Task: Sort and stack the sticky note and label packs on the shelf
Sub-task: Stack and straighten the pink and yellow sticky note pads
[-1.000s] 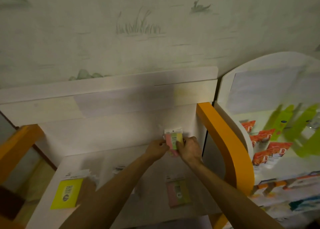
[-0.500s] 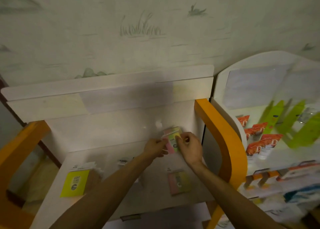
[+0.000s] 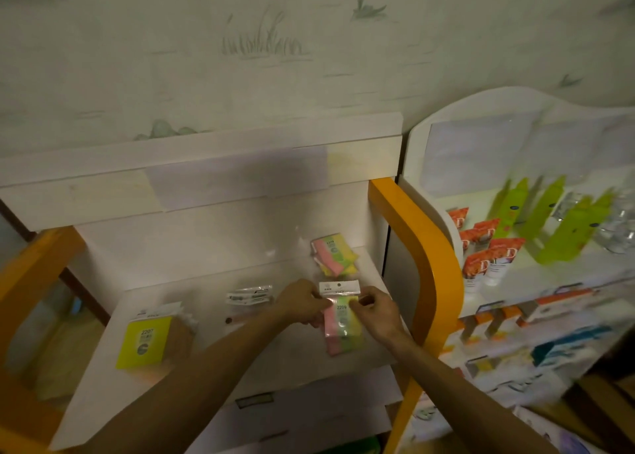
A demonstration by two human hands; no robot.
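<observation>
**Holding one multicolour pack, both hands on it**

Gripping state first: left hand (image 3: 304,301) and right hand (image 3: 377,312) both pinch the clear-wrapped pack of pink, green and yellow sticky notes with a white header card (image 3: 341,311). Left fingers curl on its left edge, right fingers on its right edge, just under the header. Printed number on it reads 2209. A pink/green/yellow strip shows below the hands; cannot tell if that is the same pack's lower end or another pack flat beneath it.

Pack position: over the front right part of the white shelf board (image 3: 275,360), near the curved orange side rail (image 3: 424,247).

Other items on the same shelf:
- Loose pile of similar pink, green and yellow note packs (image 3: 335,254) at the back right, leaning against the back panel, apart from the held pack.
- Small clear packets with white and dark labels (image 3: 250,294) mid-shelf, just left of the left hand.
- Flat yellow sticky note pack with a white header (image 3: 146,340) at the front left, marked 2207, well apart from the hands.

To the right, a separate white display unit (image 3: 481,116) carries orange-and-white tubes (image 3: 481,261) and lime green packages (image 3: 549,219). Lower rows there are blurred.
</observation>
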